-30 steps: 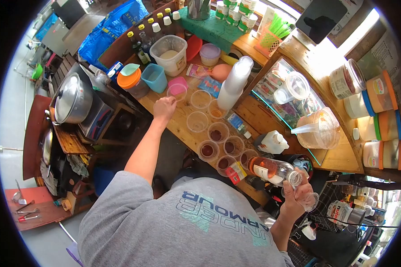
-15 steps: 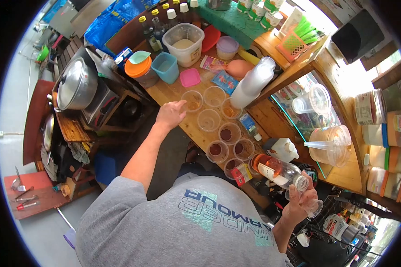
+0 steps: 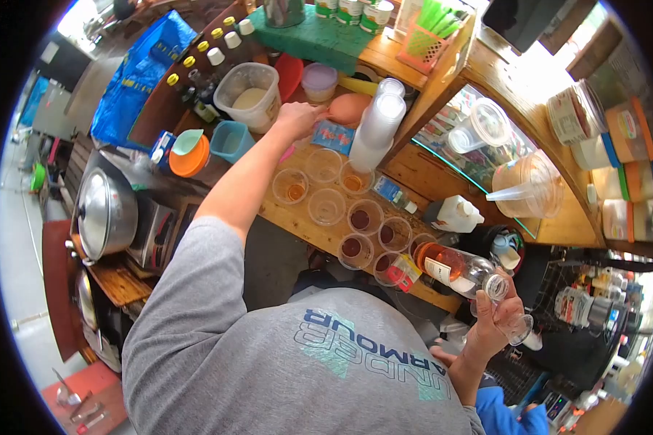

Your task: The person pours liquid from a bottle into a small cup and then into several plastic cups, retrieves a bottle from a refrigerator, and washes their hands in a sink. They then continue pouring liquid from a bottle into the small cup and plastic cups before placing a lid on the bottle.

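My left hand [image 3: 297,121] is stretched across the table, its fingers pinched at the handle end of an orange ladle [image 3: 350,109]. Between my right thumb and fingers is the neck of a clear glass bottle [image 3: 443,264] of amber liquid, lying tilted. A small clear cup [image 3: 516,330] is also in my right hand [image 3: 490,322]. Clear plastic cups stand in a group on the table: one cup [image 3: 290,187] and another cup [image 3: 356,178] have a little amber liquid, an empty-looking cup [image 3: 327,208] is between them, and several hold dark red contents, such as this cup [image 3: 355,250].
Tall stacked cups [image 3: 377,127] stand beside a blue packet [image 3: 333,135]. Behind are a white tub [image 3: 248,98] of pale powder, a blue container [image 3: 231,141] and capped bottles. A wooden shelf [image 3: 442,87] borders the right. A person in blue [image 3: 511,413] is at lower right.
My left hand has moved from beside the amber cup, forward and over to the ladle handle. My right hand keeps the bottle and small cup. The view has shifted.
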Demonstrator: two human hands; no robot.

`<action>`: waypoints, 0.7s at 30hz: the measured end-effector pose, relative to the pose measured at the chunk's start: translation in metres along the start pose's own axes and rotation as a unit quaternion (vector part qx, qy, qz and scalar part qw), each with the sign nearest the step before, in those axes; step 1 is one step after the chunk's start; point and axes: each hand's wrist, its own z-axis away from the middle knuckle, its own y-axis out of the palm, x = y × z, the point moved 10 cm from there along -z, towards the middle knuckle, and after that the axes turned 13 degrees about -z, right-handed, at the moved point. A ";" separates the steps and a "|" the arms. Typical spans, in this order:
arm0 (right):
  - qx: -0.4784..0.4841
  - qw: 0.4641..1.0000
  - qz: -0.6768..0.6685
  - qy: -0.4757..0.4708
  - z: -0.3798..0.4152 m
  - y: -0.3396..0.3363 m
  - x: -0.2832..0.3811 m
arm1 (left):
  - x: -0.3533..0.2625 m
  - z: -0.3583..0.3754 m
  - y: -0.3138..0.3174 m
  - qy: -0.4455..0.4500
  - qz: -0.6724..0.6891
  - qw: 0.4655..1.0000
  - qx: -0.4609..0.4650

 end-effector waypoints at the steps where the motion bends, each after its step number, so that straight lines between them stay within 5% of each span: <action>1: -0.016 1.000 0.000 -0.004 0.006 0.000 0.003 | -0.002 -0.017 0.024 0.025 -0.033 0.997 0.058; 2: -0.027 1.000 0.004 -0.004 0.012 -0.002 0.005 | -0.005 -0.026 0.041 0.050 -0.068 0.990 0.115; 6: -0.076 0.997 0.022 0.005 0.038 -0.004 0.007 | -0.006 -0.041 0.044 0.051 -0.066 0.994 0.078; 14: -0.149 0.987 -0.053 -0.006 0.080 -0.001 0.014 | 0.034 0.082 -0.052 -0.055 0.016 0.993 -0.100; 21: -0.151 0.987 -0.041 -0.028 0.115 -0.002 0.026 | 0.034 0.122 0.014 0.009 0.065 0.995 -0.078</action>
